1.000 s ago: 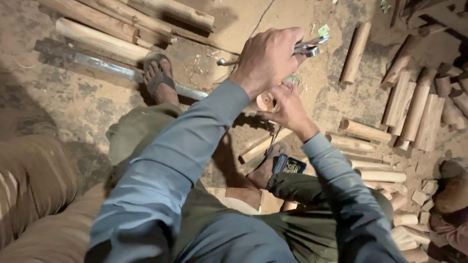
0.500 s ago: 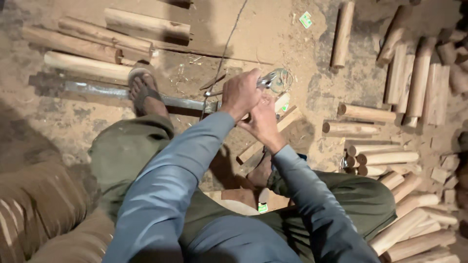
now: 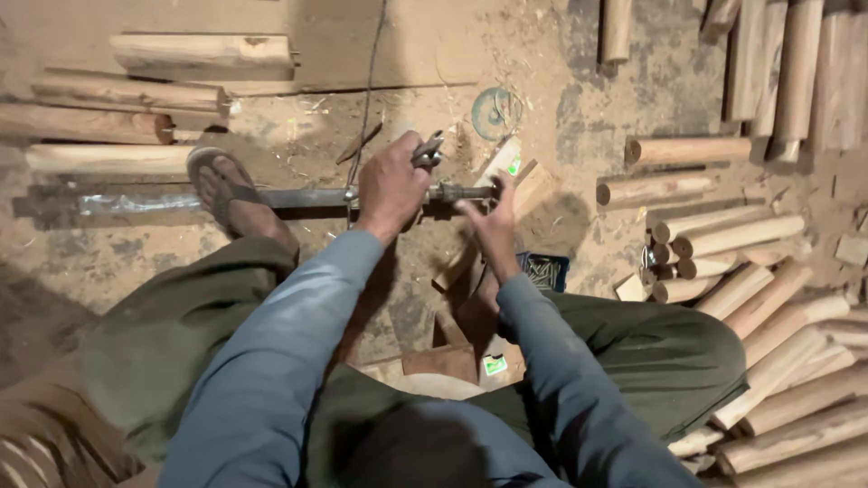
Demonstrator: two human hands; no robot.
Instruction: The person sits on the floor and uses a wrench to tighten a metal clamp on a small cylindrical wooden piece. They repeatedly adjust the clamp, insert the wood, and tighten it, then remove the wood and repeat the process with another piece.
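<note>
Clenched around a small grey metal tool (image 3: pixel 428 150), the left hand (image 3: pixel 391 188) sat on top of the long dark metal rod (image 3: pixel 298 197), while the right hand (image 3: pixel 493 217) had its fingers spread loosely, the fingertips touching the rod's threaded end (image 3: pixel 461 192) without closing on it. That rod lay flat on the dirt floor (image 3: pixel 108 262), its long axis running left to right across the view, the threaded end pointing right toward a heap of pale rounded wooden billets (image 3: pixel 723 237). Its far left stretch looked wrapped in shiny clear plastic (image 3: pixel 127 202), and a foot in a grey sandal (image 3: pixel 221 192) pressed across the rod between that wrapping and the left hand. Beyond the rod, rough-sawn pale wooden planks (image 3: pixel 136 95) lay stacked roughly parallel to it, and a thin dark cable (image 3: pixel 369 81) ran down from the top edge to meet the rod by the left hand. A flat greenish disc (image 3: pixel 493 113) lay on the floor just beyond the rod's right end, and a small blue tray of nails (image 3: pixel 545 268) sat on the near side of that end, beside the right forearm. Short brown wooden offcuts (image 3: pixel 452 357) lay nearer the body, below the rod, between the knees in olive trousers (image 3: pixel 172 343). More smooth cylindrical billets, with cut ends showing, crowded the whole right side, and sawdust and shavings covered the floor.
</note>
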